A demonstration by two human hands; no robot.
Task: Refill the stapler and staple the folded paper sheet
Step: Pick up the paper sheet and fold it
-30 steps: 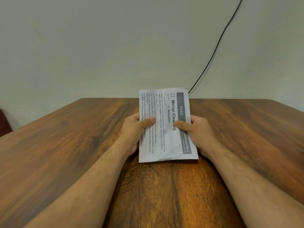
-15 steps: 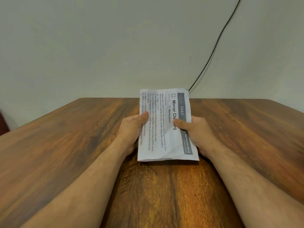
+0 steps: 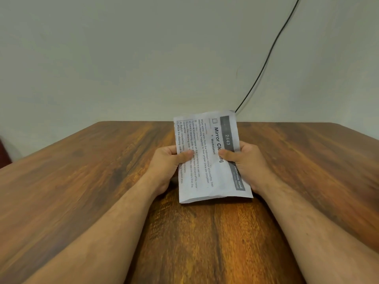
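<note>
A folded paper sheet with printed text stands tilted up above the wooden table, its fold at the near bottom edge. My left hand grips its left edge, thumb lying across the print. My right hand grips the right edge, thumb over the dark header strip. The fingers of both hands are hidden behind the sheet. No stapler shows in this view.
A black cable runs down the pale wall to the table's far edge behind the sheet. A dark red object sits at the far left edge of the view.
The sheet has shifted slightly to the right and tilted, and my left thumb has slid back over the print after lifting toward the sheet's left edge.
</note>
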